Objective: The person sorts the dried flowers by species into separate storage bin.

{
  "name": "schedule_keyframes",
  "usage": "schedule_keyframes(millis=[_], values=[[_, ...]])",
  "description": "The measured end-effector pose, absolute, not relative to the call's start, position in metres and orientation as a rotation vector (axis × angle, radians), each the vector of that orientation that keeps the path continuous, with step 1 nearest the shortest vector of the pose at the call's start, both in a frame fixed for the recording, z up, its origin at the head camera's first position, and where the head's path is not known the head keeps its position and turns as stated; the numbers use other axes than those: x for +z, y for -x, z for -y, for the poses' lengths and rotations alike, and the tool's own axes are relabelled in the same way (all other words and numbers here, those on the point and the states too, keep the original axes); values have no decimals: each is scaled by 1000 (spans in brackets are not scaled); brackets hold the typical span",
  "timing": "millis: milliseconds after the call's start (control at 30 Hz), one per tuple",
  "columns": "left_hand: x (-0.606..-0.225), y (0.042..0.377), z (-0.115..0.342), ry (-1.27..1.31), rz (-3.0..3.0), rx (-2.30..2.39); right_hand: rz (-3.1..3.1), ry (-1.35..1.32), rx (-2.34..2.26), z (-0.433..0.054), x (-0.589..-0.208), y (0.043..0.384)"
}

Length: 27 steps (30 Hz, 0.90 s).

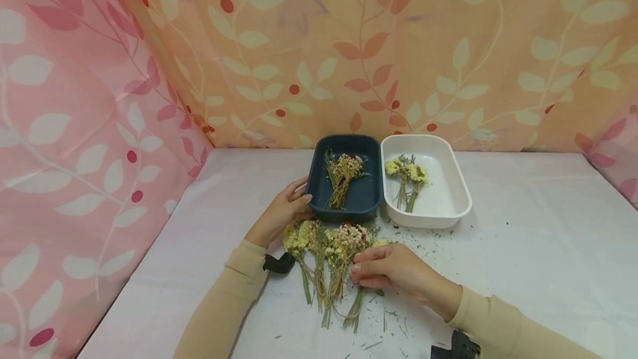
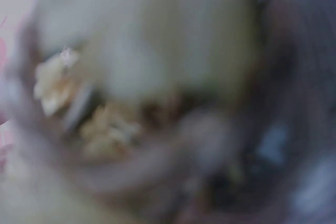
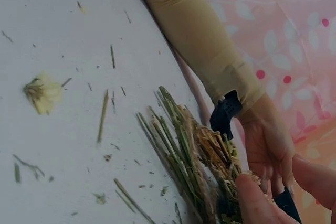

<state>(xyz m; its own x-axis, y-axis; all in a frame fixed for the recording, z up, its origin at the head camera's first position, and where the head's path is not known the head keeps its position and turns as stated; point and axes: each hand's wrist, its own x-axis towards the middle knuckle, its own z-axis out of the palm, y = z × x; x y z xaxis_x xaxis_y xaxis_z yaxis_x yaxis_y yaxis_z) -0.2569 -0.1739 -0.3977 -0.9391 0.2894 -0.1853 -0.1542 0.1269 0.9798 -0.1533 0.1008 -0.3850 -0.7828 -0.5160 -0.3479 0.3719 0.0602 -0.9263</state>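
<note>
Against the outer left side of the dark blue tray (image 1: 369,198), my left hand (image 1: 284,209) rests with its fingers by the rim. The tray holds a bunch of small dried flowers (image 1: 344,173). My right hand (image 1: 394,270) reaches over several tied dried-flower bunches (image 1: 341,254) lying in front of the tray, its fingertips at the right-hand stems. In the right wrist view, thumb and finger (image 3: 254,203) stand apart beside the cut stems (image 3: 176,156). The left wrist view is blurred; pale blossoms (image 2: 55,85) show there.
A white tray (image 1: 448,187) stands touching the blue one on its right, with yellow flower bunches (image 1: 408,176) inside. Stem scraps (image 1: 389,314) and a loose yellow blossom (image 3: 44,93) lie on the white tabletop (image 1: 523,248). Patterned cloth (image 1: 423,43) hangs behind.
</note>
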Motion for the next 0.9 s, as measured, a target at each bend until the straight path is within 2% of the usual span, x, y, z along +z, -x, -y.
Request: schedule_keyframes(millis=[900], values=[[-402,258,175,-148,-2097,1858,-1699,-46,-1708,-72,-399,150]])
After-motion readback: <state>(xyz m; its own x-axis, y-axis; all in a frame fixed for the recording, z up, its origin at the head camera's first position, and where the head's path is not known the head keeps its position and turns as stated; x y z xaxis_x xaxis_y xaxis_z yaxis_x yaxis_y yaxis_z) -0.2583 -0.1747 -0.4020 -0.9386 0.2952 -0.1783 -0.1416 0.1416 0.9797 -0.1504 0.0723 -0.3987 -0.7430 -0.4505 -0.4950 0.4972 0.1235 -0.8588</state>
